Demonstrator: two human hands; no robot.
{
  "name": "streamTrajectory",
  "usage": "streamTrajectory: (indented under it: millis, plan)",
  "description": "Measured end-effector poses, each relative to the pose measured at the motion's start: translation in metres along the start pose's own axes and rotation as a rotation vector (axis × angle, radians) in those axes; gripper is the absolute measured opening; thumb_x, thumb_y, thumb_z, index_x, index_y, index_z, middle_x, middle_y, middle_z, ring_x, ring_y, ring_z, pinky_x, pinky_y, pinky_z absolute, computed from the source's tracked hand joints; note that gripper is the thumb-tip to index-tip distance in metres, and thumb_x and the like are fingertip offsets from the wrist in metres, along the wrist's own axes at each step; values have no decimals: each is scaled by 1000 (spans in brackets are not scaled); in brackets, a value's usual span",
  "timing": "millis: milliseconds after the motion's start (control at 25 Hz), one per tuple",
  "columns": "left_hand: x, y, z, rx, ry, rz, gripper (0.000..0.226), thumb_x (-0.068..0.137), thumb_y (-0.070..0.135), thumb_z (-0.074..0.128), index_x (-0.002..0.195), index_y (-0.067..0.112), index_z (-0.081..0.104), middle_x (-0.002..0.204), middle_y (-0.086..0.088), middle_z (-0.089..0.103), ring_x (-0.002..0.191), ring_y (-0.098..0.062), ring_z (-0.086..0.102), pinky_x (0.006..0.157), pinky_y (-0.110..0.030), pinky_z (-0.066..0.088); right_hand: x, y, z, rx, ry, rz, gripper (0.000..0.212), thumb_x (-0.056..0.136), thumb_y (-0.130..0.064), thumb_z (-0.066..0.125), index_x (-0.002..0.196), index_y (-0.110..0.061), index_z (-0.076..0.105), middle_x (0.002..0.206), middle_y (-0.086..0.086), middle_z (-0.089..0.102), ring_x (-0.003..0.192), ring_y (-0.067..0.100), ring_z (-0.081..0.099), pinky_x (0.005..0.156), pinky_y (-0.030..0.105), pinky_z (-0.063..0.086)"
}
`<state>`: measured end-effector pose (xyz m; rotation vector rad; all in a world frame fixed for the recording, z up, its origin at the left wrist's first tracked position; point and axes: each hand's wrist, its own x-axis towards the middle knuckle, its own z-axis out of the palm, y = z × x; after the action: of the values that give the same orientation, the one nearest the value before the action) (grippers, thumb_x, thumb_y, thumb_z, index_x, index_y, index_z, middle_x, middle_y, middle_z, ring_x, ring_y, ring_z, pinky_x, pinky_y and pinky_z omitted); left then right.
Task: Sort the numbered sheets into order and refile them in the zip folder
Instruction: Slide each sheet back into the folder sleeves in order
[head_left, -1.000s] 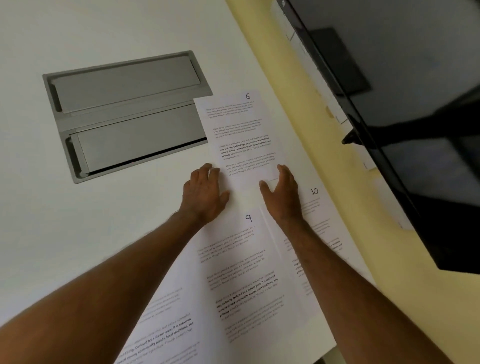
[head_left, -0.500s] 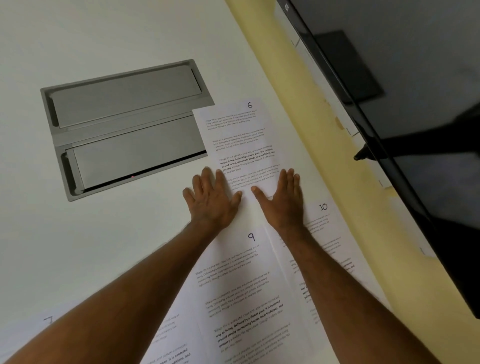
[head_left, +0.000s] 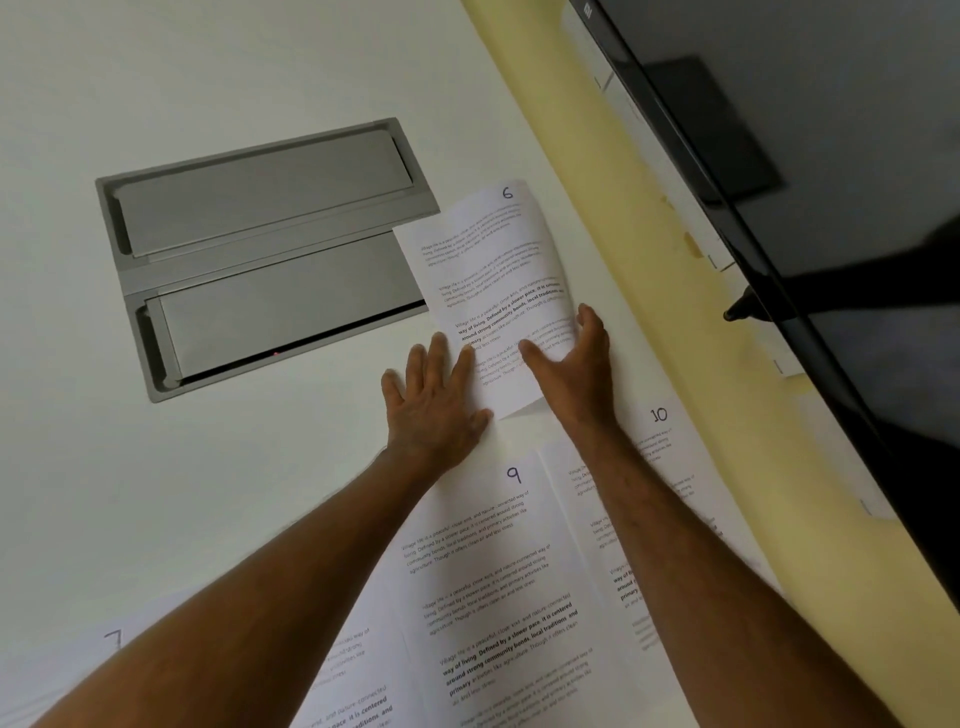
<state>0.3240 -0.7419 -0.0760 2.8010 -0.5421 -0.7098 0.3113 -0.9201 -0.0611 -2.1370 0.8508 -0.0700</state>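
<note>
Sheet 6 (head_left: 488, 260) lies at the top of a spread of printed sheets on the white table (head_left: 156, 493), its upper left corner over the grey hatch. My right hand (head_left: 571, 374) grips its right edge, thumb on the print and fingers curled round the side, so that edge curves up off the table. My left hand (head_left: 431, 410) lies flat with straight fingers, touching the lower left of the same sheet. Sheet 9 (head_left: 493, 571) lies between my forearms, sheet 10 (head_left: 660, 431) is partly under my right arm, and sheet 7 (head_left: 78, 660) shows at the lower left. No zip folder is in view.
A grey metal cable hatch (head_left: 260, 249) with two lids is set into the table left of sheet 6. A yellow wall strip (head_left: 649, 260) runs along the table's right edge, and a large black screen (head_left: 831, 156) hangs above it.
My right hand has gone from lying flat on sheet 6 to gripping its right edge, which now curls upward. My left hand stays flat beside it.
</note>
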Motion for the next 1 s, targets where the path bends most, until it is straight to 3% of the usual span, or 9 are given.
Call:
streamTrajectory:
  millis: [120, 200, 400, 520, 680, 760, 840, 920, 1000]
  plan:
    - [0, -3, -2, 4, -12, 17, 85, 101, 60, 44, 163, 28, -3, 170, -6, -17, 157, -32, -13, 124, -59, 4, 10, -11, -2, 374, -41, 213, 92, 84, -36, 83, 156, -17, 29, 147, 2, 49, 118, 13, 58, 80, 16, 46]
    - [0, -7, -4, -4, -29, 38, 85, 101, 56, 47, 163, 26, -3, 170, -6, -17, 157, -31, -13, 124, -57, 3, 13, -14, -4, 590, -38, 323, 77, 83, -32, 84, 146, -14, 43, 133, 0, 61, 98, 9, 66, 66, 17, 52]
    - [-4, -23, -3, -82, -10, 96, 84, 99, 41, 56, 164, 23, 5, 172, -5, -6, 158, -30, -5, 125, -53, 6, 8, 5, -6, 436, 61, 273, 25, 84, -21, 79, 104, -11, 69, 100, 2, 75, 90, 22, 73, 68, 30, 57]
    - [-12, -29, -7, -334, 80, 64, 78, 96, 34, 62, 161, 17, 22, 169, -8, 22, 154, -30, 21, 124, -45, 20, -5, 7, -11, 404, 50, 270, 7, 87, -18, 77, 89, -15, 71, 91, 0, 75, 85, 22, 73, 68, 30, 57]
    - [-30, -43, -19, -800, 150, -113, 71, 97, 42, 65, 155, 13, 36, 155, -7, 47, 139, -29, 47, 115, -44, 39, -32, 1, -13, 526, 6, 409, 8, 88, -16, 79, 94, -20, 74, 96, 4, 77, 87, 25, 74, 68, 33, 59]
    - [-46, -53, -27, -1098, 110, -311, 71, 97, 37, 68, 156, 17, 34, 150, -7, 51, 130, -28, 55, 110, -46, 46, -54, -3, -13, 578, -26, 461, 9, 87, -18, 80, 94, -19, 74, 97, 6, 78, 84, 25, 73, 66, 33, 58]
    - [-64, -68, -33, -1360, 49, -458, 63, 97, 32, 71, 150, 16, 42, 141, -8, 56, 114, -24, 63, 92, -42, 58, -80, -7, -10, 616, -57, 498, 12, 86, -19, 81, 95, -18, 73, 98, 6, 77, 83, 24, 72, 65, 32, 58]
    - [-85, -89, -33, -1483, -32, -508, 44, 97, 26, 71, 136, 10, 58, 130, -10, 68, 101, -21, 70, 72, -34, 61, -109, -11, -5, 648, -95, 532, 16, 85, -21, 83, 97, -17, 73, 99, 6, 77, 85, 22, 72, 70, 33, 58]
    - [-112, -109, -32, -1504, -105, -503, 26, 99, 19, 67, 122, 7, 69, 115, -11, 76, 96, -23, 75, 73, -34, 62, -141, -16, 3, 645, -140, 549, 18, 85, -22, 83, 98, -18, 72, 100, 5, 77, 88, 22, 71, 76, 35, 58]
